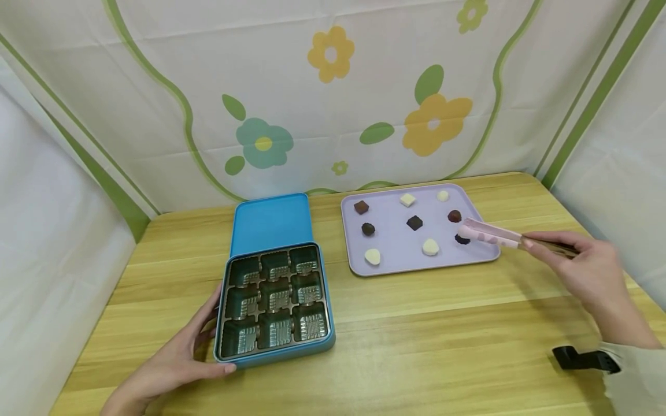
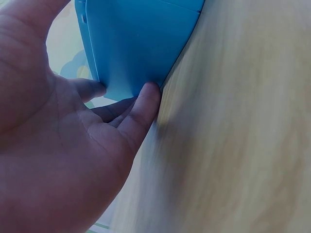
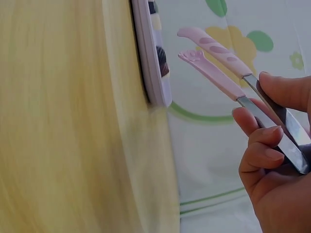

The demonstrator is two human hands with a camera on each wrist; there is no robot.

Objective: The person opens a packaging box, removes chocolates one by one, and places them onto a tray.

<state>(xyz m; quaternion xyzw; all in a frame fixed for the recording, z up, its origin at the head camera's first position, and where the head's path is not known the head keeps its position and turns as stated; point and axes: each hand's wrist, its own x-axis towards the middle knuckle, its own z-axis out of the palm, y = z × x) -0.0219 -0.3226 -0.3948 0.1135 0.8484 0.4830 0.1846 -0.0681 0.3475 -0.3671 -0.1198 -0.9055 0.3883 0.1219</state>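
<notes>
My left hand (image 1: 179, 355) holds the near left corner of a blue tin box (image 1: 328, 344), its thumb at the front and its fingers along the left side. In the left wrist view the fingertips touch the blue wall (image 2: 136, 43). Inside sits a dark plastic insert (image 1: 276, 294) with several bare square compartments. My right hand (image 1: 590, 268) grips metal tongs (image 3: 223, 65) with pink paw-shaped tips. These tips are parted with nothing between them, above the right side of a lilac tray (image 1: 390, 263). Below them lie a dark chocolate (image 1: 462, 238) and a reddish-brown chocolate (image 1: 455, 216).
Several more chocolates lie spaced over the tray, among them a white one (image 1: 430, 247) and a dark square one (image 1: 414, 223). A blue lid (image 1: 272, 225) lies behind the box. A flowered cloth (image 1: 333, 115) hangs along the wooden table's (image 1: 406, 341) back edge.
</notes>
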